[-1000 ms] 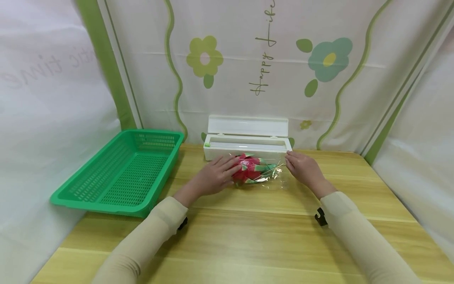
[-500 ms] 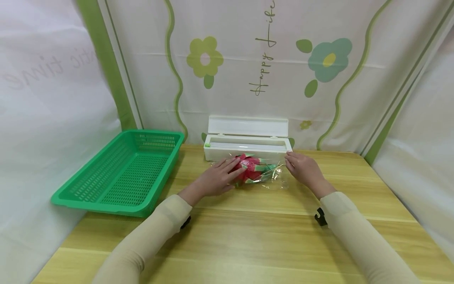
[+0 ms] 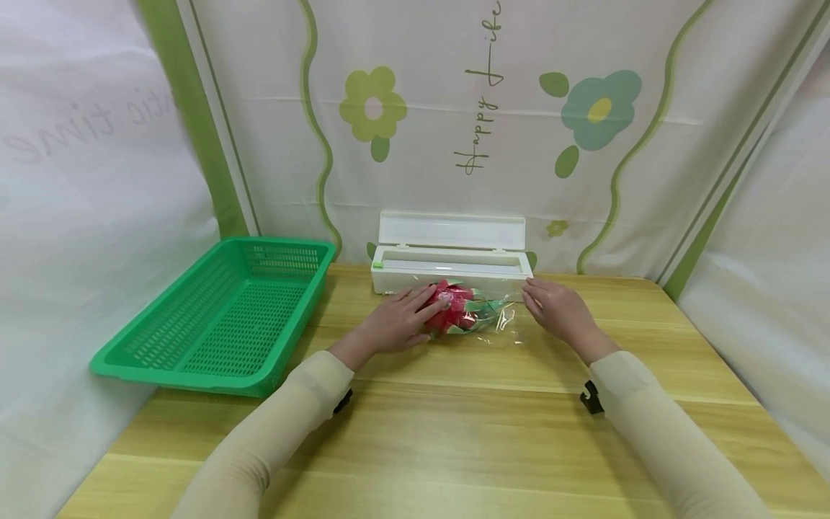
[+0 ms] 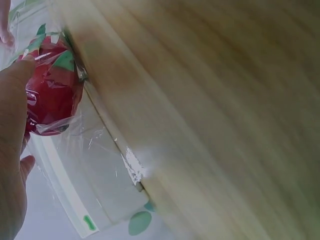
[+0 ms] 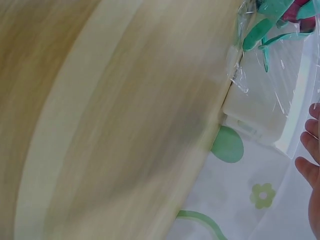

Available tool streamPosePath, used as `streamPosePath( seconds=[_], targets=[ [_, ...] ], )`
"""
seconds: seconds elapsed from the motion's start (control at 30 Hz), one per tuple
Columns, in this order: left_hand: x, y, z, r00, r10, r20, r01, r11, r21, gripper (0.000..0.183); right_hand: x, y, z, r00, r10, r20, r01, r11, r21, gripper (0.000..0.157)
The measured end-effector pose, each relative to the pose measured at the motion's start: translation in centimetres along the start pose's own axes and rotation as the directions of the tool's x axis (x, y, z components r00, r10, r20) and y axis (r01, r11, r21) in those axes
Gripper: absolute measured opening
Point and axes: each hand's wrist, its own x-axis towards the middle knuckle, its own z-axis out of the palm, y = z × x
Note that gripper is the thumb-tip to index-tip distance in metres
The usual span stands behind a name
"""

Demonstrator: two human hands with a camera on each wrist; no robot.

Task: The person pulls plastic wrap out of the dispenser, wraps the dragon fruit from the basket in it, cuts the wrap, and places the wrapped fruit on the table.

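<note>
A red dragon fruit [image 3: 456,308] with green leaf tips, glossy and artificial-looking, lies on the wooden table under clear cling film [image 3: 508,322]. My left hand [image 3: 397,321] rests on its left side with the fingers extended over it; the left wrist view has one finger across the red skin [image 4: 55,97]. At the film's right edge, my right hand [image 3: 559,311] pinches the film between curled fingertips, near the dispenser's right end. The white cling film dispenser [image 3: 393,280] sits directly behind the fruit, its lid [image 3: 452,231] raised. Film reaches across the dispenser's front.
A green perforated plastic basket [image 3: 188,378] stands on the table's left side, left of my left forearm. Bare wooden tabletop [image 3: 441,447] lies in front of my hands. White curtains [image 3: 428,180] with printed flowers hang at the back and both sides.
My left hand has shifted slightly right and further onto the dragon fruit. The right hand stays at the film's right edge almost unmoved. Reflections on the film have changed.
</note>
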Motion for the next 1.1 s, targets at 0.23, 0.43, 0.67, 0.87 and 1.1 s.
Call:
streamPosePath(
  seconds=[0.23, 0.43, 0.67, 0.87, 1.1],
  targets=[
    [0.4, -0.1, -0.2, 0.999, -0.019, 0.027, 0.019, 1.000, -0.005, 0.082, -0.9, 0.7, -0.5, 1.000, -0.003, 0.010, 0.003, 1.000, -0.006, 0.029],
    [0.4, 0.0, -0.4, 0.997, -0.037, 0.070, 0.038, 0.999, -0.001, 0.082, -1.5, 0.8, -1.4, 0.999, -0.034, -0.011, 0.034, 0.999, -0.013, 0.031],
    [0.3, 0.0, -0.1, 0.996, -0.051, 0.071, 0.051, 0.999, 0.003, 0.082, -0.1, -1.6, -2.0, 0.984, -0.147, -0.097, 0.152, 0.987, 0.044, 0.039],
    [0.2, 0.0, -0.1, 0.998, -0.045, 0.049, 0.046, 0.999, -0.015, 0.082, 1.6, -5.2, -1.6, 0.957, -0.266, -0.114, 0.279, 0.953, 0.121, 0.041],
    [0.4, 0.0, -0.2, 0.999, -0.042, 0.034, 0.043, 0.999, -0.024, 0.083, 2.4, -7.3, -0.5, 0.962, -0.261, 0.086, 0.244, 0.955, 0.169, 0.059]
  ],
)
